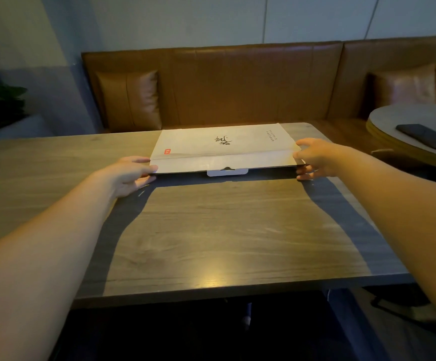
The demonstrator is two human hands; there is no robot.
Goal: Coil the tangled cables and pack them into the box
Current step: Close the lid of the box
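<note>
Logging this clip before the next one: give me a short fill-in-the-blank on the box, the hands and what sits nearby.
1. The flat box lies on the ____ table.
2. The left hand and right hand hold the box at its two near ____.
3. A dark phone lies on the ____ table at right.

Missing words: wooden; corners; round

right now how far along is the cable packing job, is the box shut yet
Done, apparently: no cables show on the wooden table. In hand: left hand and right hand hold the flat white cardboard box at its near corners. Left: its front tab sticks out, untucked.
</note>
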